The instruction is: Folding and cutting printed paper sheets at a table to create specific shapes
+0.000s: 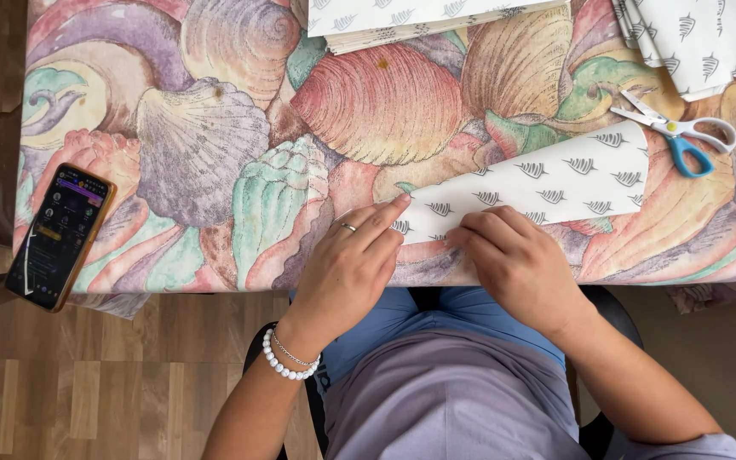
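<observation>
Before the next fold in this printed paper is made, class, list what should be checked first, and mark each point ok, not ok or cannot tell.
1. Both hands on the printed paper: ok; left hand presses its near-left tip, right hand its lower edge.
2. Paper flat on the shell-patterned tablecloth: ok.
3. Crease under the right hand sharp: cannot tell, hidden.
4. Scissors clear of the paper: not ok; the blades lie at its far corner.
5. Phone safely placed: not ok, it overhangs the table edge.

White patterned paper sheet (pixel 547 183) lying flat at table's near edge, w/ left corner folding to a point (small grey leaf-like print).
</observation>
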